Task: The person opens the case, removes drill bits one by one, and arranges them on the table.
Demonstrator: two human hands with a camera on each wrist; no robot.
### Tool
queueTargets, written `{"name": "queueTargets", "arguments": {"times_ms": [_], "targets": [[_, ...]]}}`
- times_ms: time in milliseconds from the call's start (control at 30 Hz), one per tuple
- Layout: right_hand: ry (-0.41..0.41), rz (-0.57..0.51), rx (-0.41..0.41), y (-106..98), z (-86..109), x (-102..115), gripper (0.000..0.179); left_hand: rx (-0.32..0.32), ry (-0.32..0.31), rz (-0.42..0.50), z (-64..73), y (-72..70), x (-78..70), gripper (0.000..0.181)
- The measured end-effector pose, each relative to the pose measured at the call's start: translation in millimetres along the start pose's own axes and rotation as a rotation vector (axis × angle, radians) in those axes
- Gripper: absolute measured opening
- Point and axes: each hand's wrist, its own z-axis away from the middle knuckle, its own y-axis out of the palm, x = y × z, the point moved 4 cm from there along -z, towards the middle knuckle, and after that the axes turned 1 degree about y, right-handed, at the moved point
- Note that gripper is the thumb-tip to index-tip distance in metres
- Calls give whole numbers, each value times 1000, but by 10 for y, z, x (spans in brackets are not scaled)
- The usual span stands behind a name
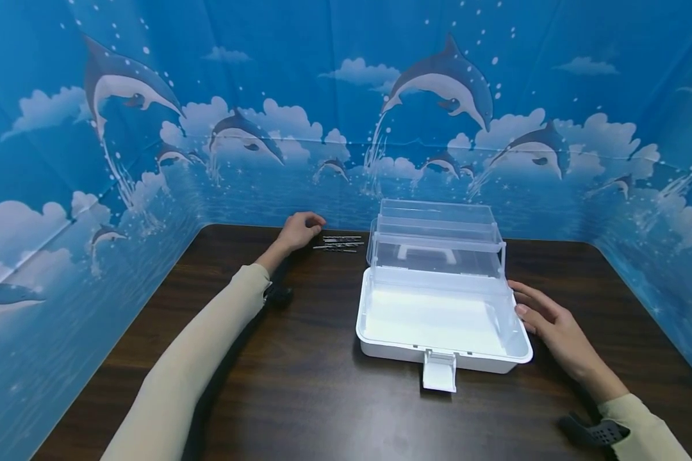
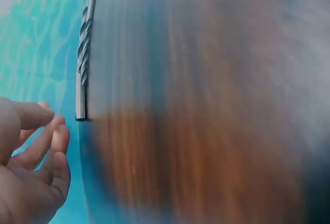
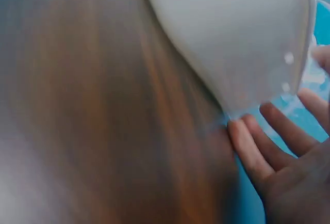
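Several thin metal drill bits lie side by side on the table near its far edge. Just left of them is my left hand, fingers loosely bent with nothing between them. A spiral-fluted drill bit appears larger in the left wrist view, apart from the fingertips. A white plastic box stands to the right, its clear lid raised and leaning back. My right hand is at the box's right side. Its fairly straight fingers reach the box's edge in the right wrist view.
The box's white latch hangs down at the front. Dark wood-grain table surrounds the box. A blue dolphin-print cloth rises behind the table and along both sides. Each wrist wears a black strap.
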Motion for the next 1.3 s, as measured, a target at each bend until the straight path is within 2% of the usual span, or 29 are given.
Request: {"name": "queueTargets", "arguments": {"times_ms": [67,133,300,400,533,633,733,833,1133,1300], "targets": [[-72,110,-28,-144,-47,35,45,-6,17,-46,30,-29,-23,22],[-107,199,-42,-311,-86,73,45,-11,35,-95,72,-63,-44,28],[-94,481,-74,-712,-155,123,55,-97,90,-159,182,-152,-141,41],[-115,649,-132,-880,-216,127,58,-167,139,-206,260,-168,-233,43],[-103,813,-221,-1006,-305,136,64,-267,195,-368,374,-149,-336,52],[-85,904,-247,-1021,-348,140,70,-291,201,-503,448,-104,-358,60],[-74,956,-238,-977,-364,114,76,-252,178,-602,493,-42,-322,66],[-59,977,-216,-897,-371,60,79,-212,146,-640,533,5,-274,71],[-28,949,-148,-646,-413,-24,80,-108,74,-662,659,71,-97,77],[0,911,-87,-559,-446,-32,78,-54,32,-622,711,74,-35,78]]}}
